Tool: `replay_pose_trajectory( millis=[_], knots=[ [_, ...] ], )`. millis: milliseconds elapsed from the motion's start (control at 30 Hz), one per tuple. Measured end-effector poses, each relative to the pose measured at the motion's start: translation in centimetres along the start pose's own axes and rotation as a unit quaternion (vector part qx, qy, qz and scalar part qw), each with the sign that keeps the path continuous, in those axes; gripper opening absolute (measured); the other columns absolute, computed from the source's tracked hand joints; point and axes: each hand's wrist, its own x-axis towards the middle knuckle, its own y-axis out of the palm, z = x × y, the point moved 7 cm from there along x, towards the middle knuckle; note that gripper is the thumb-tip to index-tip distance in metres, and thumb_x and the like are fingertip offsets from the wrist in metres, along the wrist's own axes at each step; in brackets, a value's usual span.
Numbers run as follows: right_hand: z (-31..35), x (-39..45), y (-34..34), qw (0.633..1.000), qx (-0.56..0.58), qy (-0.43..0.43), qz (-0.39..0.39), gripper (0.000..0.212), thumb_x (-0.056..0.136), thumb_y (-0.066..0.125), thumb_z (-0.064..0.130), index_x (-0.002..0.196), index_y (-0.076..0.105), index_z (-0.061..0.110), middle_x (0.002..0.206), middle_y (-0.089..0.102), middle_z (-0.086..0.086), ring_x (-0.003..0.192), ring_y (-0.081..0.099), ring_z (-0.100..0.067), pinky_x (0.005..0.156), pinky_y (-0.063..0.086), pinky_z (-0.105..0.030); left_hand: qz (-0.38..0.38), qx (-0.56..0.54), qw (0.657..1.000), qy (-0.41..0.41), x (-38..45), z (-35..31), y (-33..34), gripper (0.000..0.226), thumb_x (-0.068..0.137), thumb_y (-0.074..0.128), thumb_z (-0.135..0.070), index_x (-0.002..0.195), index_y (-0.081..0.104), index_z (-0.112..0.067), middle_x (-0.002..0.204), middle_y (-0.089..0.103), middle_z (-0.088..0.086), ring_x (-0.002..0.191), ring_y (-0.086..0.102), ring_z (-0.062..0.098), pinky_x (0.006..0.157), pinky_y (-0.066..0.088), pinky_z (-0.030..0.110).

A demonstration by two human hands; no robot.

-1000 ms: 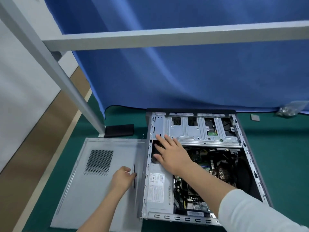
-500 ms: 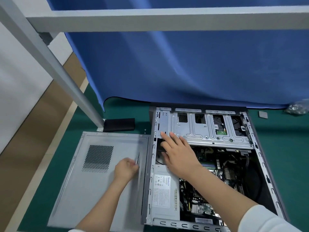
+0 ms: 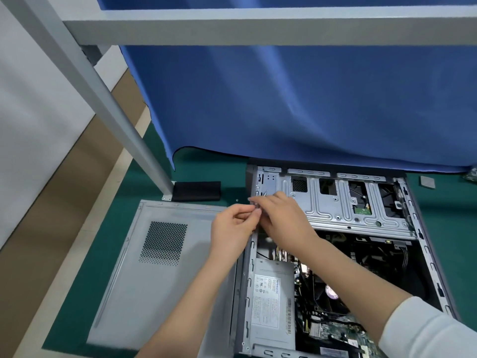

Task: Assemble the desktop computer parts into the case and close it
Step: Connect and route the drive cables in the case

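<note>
Both hands meet at the open case's (image 3: 335, 254) ten-o'clock corner, left hand (image 3: 232, 228) and right hand (image 3: 284, 218) pinching a small item, unidentifiable; side panel (image 3: 154, 280), thin, light, sharp-edged, flat at nine o'clock; lift by its long edges.

Both forearms reach forward from the lower edge of the view and converge. The left hand (image 3: 233, 229) has its fingers curled, thumb and fingertips pinched together at the point where the hands meet. The right hand (image 3: 286, 218) lies palm down, fingers bent toward the left fingertips, touching them. A white sleeve (image 3: 433, 332) covers the right upper forearm.
</note>
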Motion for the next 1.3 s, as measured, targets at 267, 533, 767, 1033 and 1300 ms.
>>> replay_pose_trajectory(
  millis=[267,533,767,1033,1300],
  knots=[
    [-5.3,1.2,0.7,0.995,0.038,0.074,-0.059,0.025,0.101,0.039,0.033,0.094,0.053,0.014,0.093,0.058,0.000,0.085,0.046,-0.020,0.071,0.034,-0.031,-0.058,0.153,0.987,-0.006,5.4,3.7,-3.4,0.008,0.091,0.061,-0.019,0.094,0.068,-0.022,0.089,0.066,-0.009,0.078,0.058,0.004,0.066,0.041,0.011],
    [-5.6,1.2,1.3,0.992,-0.012,0.067,-0.103,0.023,0.102,0.039,0.032,0.092,0.053,0.017,0.088,0.059,0.003,0.077,0.040,-0.015,0.070,0.033,-0.029,0.034,0.369,0.925,-0.087,12.1,8.3,-1.2,0.021,0.093,0.055,-0.019,0.110,0.065,-0.016,0.112,0.067,0.006,0.104,0.060,0.025,0.088,0.048,0.030],
    [-5.4,1.4,1.2,0.990,-0.042,0.050,-0.121,0.015,0.100,0.047,0.025,0.091,0.054,0.015,0.088,0.060,0.002,0.074,0.044,-0.019,0.068,0.041,-0.036,0.029,0.411,0.904,-0.113,14.1,9.0,0.2,0.022,0.095,0.053,-0.019,0.113,0.064,-0.016,0.118,0.063,0.013,0.107,0.057,0.034,0.085,0.047,0.036],
    [-5.6,1.3,1.5,0.990,-0.055,0.051,-0.119,0.014,0.099,0.047,0.024,0.092,0.055,0.016,0.088,0.059,0.002,0.074,0.044,-0.019,0.069,0.041,-0.036,0.020,0.432,0.895,-0.105,14.8,9.4,0.4,0.026,0.094,0.044,-0.008,0.112,0.062,-0.011,0.118,0.061,0.017,0.107,0.056,0.037,0.083,0.047,0.038],
    [-5.3,1.1,1.0,0.993,-0.024,0.056,-0.105,0.013,0.096,0.045,0.024,0.091,0.053,0.015,0.088,0.059,0.001,0.078,0.043,-0.019,0.073,0.041,-0.035,-0.045,0.260,0.962,-0.063,12.7,7.8,-1.0,0.011,0.086,0.055,-0.010,0.079,0.059,-0.018,0.077,0.063,-0.005,0.076,0.056,0.016,0.057,0.037,0.020]
  ],
)
